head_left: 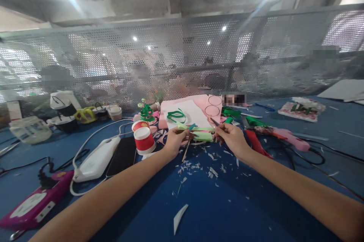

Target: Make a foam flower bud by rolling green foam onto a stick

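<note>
So that it perhaps does not bend, the pale green strip (201, 129) at the frame's centre is pinched at one end by the left hand (176, 142), while the right hand (233, 138), fingers closed around a dark pointed tool (214, 122), meets the other.

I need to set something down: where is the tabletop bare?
The widest patch of blue tabletop lies between the left forearm and right forearm, right of the curved white scrap, a few tiny bits aside. It's crowded around the left hand and right hand, and leftward with paper cup, phone and power strip.
</note>
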A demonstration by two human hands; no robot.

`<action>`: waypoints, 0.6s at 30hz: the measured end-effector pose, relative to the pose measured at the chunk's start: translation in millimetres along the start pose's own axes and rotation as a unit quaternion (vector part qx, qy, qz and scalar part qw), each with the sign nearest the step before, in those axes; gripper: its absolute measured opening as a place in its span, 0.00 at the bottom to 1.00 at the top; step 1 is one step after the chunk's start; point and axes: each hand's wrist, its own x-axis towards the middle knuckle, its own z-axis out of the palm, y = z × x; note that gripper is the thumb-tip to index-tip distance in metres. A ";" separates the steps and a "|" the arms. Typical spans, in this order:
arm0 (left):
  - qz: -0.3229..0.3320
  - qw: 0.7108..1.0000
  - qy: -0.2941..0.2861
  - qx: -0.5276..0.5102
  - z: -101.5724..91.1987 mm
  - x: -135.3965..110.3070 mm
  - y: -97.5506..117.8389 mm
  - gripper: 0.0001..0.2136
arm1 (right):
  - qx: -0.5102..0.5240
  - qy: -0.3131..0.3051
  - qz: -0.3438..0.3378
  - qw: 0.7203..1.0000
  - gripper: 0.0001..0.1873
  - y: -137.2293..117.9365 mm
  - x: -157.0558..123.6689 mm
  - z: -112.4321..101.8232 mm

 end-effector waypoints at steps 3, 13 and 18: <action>0.001 1.000 -0.007 -0.023 -1.0 0.3 -0.1 0.15 | -0.007 -0.001 -0.003 1.000 0.20 -1.7 0.1 -2.1; 0.012 0.999 -0.005 -0.042 -8.0 8.0 -5.4 0.13 | -0.063 0.052 -0.046 0.996 0.19 1.7 3.2 -7.6; 0.008 0.996 0.031 -0.087 -7.7 7.1 -2.8 0.11 | -0.058 0.102 -0.032 0.993 0.20 5.4 7.2 -11.3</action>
